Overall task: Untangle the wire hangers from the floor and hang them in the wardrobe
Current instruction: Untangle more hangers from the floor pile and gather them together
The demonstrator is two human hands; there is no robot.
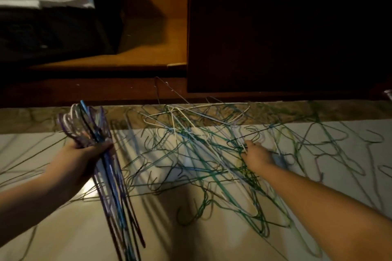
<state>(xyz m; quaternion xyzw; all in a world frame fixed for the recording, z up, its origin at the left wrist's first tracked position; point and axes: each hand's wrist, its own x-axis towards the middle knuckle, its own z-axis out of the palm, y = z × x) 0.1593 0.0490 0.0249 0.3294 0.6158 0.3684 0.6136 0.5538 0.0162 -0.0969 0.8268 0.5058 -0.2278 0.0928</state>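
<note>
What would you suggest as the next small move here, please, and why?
Probably ease one hanger slowly up out of the tangled pile with the right hand, which reaches into its wires; whether it grips one is blurred. The left hand grips a gathered bundle, so it is occupied, and the crossing wires would likely snag on a quick pull.
</note>
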